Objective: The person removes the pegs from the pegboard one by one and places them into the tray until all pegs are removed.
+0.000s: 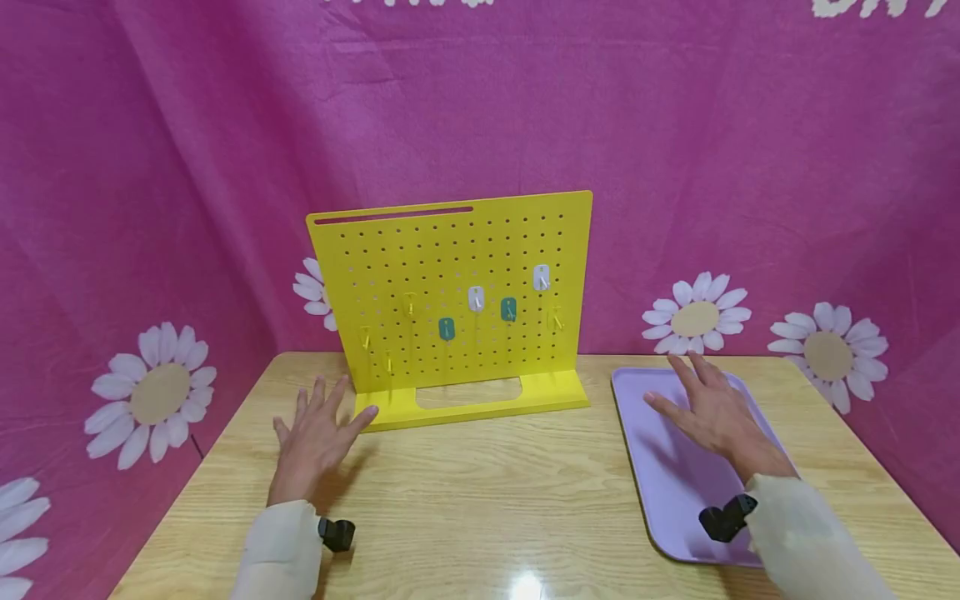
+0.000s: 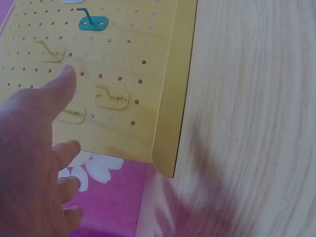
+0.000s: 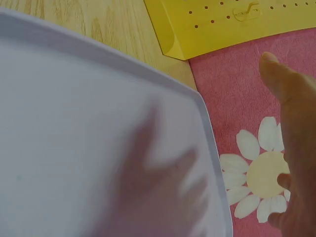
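A yellow pegboard stands upright on its own base at the back of the table. It carries several hooks: yellow ones such as the yellow hook, a white hook and another white hook, a green hook and a second green hook. My left hand hovers with spread fingers before the board's lower left corner, holding nothing. Over a purple tray, my right hand hangs with fingers extended, also holding nothing; its shadow falls on the tray.
A wooden table lies under everything. Behind and beside it hangs a magenta cloth printed with white daisies. The tray stands right of the pegboard, with a strip of table between them.
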Demonstrator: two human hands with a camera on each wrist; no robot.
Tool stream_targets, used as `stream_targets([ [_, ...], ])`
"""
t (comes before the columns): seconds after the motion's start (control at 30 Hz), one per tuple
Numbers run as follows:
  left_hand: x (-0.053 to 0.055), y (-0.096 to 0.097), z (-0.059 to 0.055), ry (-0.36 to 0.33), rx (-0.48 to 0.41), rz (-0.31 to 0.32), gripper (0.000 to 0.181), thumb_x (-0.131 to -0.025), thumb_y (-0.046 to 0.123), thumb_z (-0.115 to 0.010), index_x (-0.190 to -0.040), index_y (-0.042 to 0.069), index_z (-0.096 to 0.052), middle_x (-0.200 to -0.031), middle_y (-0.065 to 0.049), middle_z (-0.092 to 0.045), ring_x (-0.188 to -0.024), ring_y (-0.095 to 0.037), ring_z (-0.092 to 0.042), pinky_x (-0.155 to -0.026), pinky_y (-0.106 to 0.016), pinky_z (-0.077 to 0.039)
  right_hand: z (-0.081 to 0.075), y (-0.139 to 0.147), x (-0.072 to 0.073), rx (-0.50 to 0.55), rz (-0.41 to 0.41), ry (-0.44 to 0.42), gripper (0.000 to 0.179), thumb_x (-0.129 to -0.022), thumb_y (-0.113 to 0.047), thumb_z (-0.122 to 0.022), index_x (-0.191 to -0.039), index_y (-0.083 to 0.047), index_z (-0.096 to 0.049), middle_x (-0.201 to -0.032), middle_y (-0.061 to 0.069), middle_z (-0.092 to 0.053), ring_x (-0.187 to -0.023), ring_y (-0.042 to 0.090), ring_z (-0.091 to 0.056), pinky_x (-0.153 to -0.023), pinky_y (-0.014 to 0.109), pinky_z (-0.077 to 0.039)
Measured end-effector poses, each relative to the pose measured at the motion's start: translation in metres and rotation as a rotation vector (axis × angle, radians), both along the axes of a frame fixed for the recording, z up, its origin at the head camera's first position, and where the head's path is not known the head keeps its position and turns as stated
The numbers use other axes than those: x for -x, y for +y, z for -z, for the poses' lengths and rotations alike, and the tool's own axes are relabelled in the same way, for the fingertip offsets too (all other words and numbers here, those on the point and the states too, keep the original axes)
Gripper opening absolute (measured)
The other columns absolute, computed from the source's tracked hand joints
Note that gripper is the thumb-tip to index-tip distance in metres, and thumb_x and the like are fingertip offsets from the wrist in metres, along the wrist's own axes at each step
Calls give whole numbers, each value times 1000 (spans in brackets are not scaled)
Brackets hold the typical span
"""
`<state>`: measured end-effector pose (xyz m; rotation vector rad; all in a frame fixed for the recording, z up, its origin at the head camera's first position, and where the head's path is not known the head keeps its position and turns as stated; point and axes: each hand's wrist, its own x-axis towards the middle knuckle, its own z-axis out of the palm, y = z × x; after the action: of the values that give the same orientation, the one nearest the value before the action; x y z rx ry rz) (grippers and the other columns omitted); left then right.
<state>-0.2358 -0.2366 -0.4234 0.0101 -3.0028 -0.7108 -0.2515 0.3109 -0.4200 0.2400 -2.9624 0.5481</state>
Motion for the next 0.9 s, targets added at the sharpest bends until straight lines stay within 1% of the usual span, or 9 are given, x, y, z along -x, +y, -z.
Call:
stream_targets([
  [0.13, 1, 0, 1, -3, -30, 12, 95, -92, 77, -41, -160, 13, -24, -162, -26, -11, -145, -52, -6, -102, -79, 5, 0, -5, 3, 39, -41, 40, 90, -95, -60, -57, -156, -2, -26, -157, 31, -17, -139, 56, -19, -105, 74, -20],
  [0.27, 1, -1, 0, -14, -37, 15, 93, -92, 75, -42, -160, 13, -26, -160, -27, -18, -144, -51, -15, -106, -76, -6, -1, -13, 7, 65, -90, 86, 84, -94, -53, -63, -153, -1, -35, -155, 30, -23, -137, 53, -26, -103, 72, -28],
  [0.37, 1, -2, 0, 1, -29, 18, 92, -93, 75, -43, -158, 12, -30, -158, -26, -24, -143, -49, -21, -107, -72, -16, -1, -18, 10, 86, -115, 104, 81, -93, -49, -66, -151, 0, -38, -153, 29, -28, -135, 52, -30, -101, 72, -32],
  [0.57, 2, -1, 1, 53, -41, 31, 90, -93, 72, -48, -153, 5, -39, -152, -24, -40, -138, -46, -34, -108, -65, -28, 1, -29, 16, 109, -138, 79, 78, -94, -46, -66, -150, 2, -39, -149, 30, -36, -135, 52, -31, -103, 71, -30],
  [0.73, 3, 0, 3, 41, -67, 28, 90, -92, 70, -52, -151, 3, -43, -149, -22, -44, -136, -45, -38, -108, -62, -31, 4, -38, 20, 114, -137, 46, 77, -95, -47, -65, -149, 3, -40, -147, 29, -40, -136, 50, -31, -105, 69, -29],
  [0.9, 6, 0, 5, 24, -107, 32, 82, -92, 64, -59, -147, 4, -49, -148, -20, -47, -136, -43, -39, -109, -60, -32, 5, -48, 26, 111, -151, 43, 75, -95, -46, -65, -147, 3, -43, -145, 28, -44, -134, 49, -36, -106, 67, -30],
])
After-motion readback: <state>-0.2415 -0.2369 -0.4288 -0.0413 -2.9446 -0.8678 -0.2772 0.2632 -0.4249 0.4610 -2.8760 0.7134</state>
